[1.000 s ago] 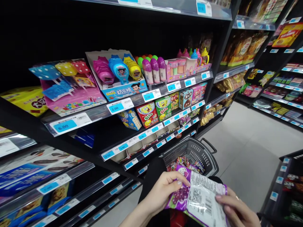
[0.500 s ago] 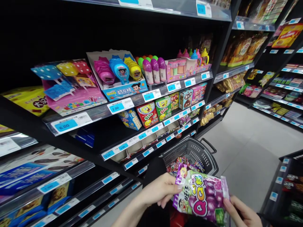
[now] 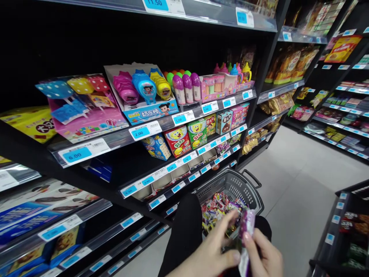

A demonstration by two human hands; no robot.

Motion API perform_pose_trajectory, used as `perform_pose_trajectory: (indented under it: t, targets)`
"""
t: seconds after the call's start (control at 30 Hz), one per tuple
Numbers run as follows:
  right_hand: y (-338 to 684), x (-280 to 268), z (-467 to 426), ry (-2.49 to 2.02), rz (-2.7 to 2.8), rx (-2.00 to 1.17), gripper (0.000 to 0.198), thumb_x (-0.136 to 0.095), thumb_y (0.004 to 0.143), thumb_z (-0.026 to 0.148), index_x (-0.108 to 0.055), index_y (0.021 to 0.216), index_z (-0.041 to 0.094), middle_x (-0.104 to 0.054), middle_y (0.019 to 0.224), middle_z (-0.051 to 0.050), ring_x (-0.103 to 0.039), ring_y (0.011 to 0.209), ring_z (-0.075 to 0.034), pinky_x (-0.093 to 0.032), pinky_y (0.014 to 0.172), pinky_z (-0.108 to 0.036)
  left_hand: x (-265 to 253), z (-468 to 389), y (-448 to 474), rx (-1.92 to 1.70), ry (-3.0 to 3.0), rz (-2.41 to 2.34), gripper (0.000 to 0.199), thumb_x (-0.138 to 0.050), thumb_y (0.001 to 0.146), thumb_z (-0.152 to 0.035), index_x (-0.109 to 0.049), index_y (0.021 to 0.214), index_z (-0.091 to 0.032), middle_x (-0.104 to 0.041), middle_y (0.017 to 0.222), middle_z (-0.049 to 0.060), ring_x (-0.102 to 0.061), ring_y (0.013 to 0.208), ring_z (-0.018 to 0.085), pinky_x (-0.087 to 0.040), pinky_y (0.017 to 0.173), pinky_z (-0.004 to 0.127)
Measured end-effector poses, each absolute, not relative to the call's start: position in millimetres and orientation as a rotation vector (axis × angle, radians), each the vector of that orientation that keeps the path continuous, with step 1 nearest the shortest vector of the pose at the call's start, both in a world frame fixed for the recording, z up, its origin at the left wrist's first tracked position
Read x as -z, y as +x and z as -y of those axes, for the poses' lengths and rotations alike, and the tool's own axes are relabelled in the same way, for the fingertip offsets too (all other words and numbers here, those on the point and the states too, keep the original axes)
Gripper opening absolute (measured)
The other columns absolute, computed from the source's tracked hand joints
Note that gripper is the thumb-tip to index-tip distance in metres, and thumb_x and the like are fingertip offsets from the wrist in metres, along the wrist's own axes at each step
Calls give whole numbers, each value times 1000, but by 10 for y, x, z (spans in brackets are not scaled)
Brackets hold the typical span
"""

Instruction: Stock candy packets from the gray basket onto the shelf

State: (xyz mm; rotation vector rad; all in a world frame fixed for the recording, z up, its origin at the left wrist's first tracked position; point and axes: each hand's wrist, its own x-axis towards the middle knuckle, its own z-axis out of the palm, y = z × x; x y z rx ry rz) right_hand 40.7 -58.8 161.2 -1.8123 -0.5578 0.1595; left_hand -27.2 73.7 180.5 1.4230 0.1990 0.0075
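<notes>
A slim purple packet (image 3: 248,225) stands almost edge-on to the view, so its printed faces are foreshortened to a narrow, glossy strip. Its upper end is a pale, shiny lilac, the middle a deeper purple, and towards the bottom a whitish, silvery area shows beside purple; any lettering is too slanted and blurred to read. The right hand (image 3: 266,254) pinches it, the thumb pressed on the near side. The left hand (image 3: 206,256) is spread beside it, thumb and forefinger well apart and blurred; whether that thumb touches the packet I cannot tell. The packet is held upright, slightly tilted, above the person's lap, in front of a grey basket (image 3: 243,188) containing many small wrapped sweets (image 3: 213,209).
</notes>
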Motion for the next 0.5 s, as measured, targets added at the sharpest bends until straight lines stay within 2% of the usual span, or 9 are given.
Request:
perform_pose_trajectory:
  t: [0.07, 0.17, 0.23, 0.3, 0.37, 0.4, 0.47, 0.5]
  targets:
    - [389, -1661, 479, -1823, 831, -78, 28, -41, 84, 30, -58, 65, 19, -58, 55, 0, -55, 49, -12, -45, 48, -19, -1743, -654, -280, 65, 1141, -129, 75, -65, 68, -38, -30, 132, -21, -41, 129, 13, -36, 119, 30, -32, 96, 43]
    - [394, -1687, 502, -1816, 1046, 161, 19, -44, 83, 23, -62, 90, 21, -65, 81, -5, -63, 69, -15, -50, 61, -22, -1631, -648, -277, 58, 823, -228, 65, -59, 75, -30, -26, 132, -26, -49, 120, 13, -53, 103, 31, -45, 79, 47]
    - [413, -1650, 614, -1866, 963, 406, 19, -55, 77, 23, -62, 95, 24, -63, 92, -7, -61, 83, -20, -50, 72, -29, -1589, -691, -287, 55, 693, -261, 62, -51, 80, -26, -19, 133, -30, -50, 118, 13, -60, 91, 30, -50, 66, 45]
    - [446, -1579, 739, -1931, 772, 586, 28, -66, 67, 26, -63, 95, 24, -59, 98, -10, -56, 92, -26, -48, 78, -38, -1582, -725, -308, 36, 617, -264, 61, -46, 83, -26, -13, 134, -32, -52, 115, 14, -62, 85, 28, -52, 62, 43]
    - [484, -1503, 831, -1948, 626, 538, 51, -70, 62, 34, -57, 109, 21, -56, 106, -12, -53, 97, -30, -48, 78, -40, -1598, -732, -329, 14, 573, -272, 59, -41, 86, -28, -9, 135, -33, -53, 114, 14, -62, 85, 28, -52, 61, 41]
    - [501, -1473, 860, -1922, 585, 429, 60, -68, 63, 38, -51, 118, 19, -55, 111, -13, -53, 99, -30, -49, 76, -38, -1608, -725, -336, 11, 561, -272, 59, -40, 86, -29, -7, 135, -33, -53, 116, 14, -62, 86, 28, -52, 62, 40]
    - [522, -1443, 896, -1823, 559, 162, 65, -61, 70, 43, -41, 126, 17, -55, 116, -13, -56, 99, -26, -51, 72, -31, -1630, -705, -340, 25, 562, -259, 60, -40, 86, -32, -6, 135, -36, -49, 121, 14, -61, 90, 28, -52, 63, 42]
    - [526, -1445, 908, -1786, 549, 63, 63, -59, 72, 42, -41, 126, 17, -57, 115, -11, -58, 97, -24, -52, 70, -27, -1641, -700, -339, 24, 585, -253, 61, -41, 86, -33, -5, 135, -37, -47, 124, 13, -60, 92, 29, -51, 65, 43]
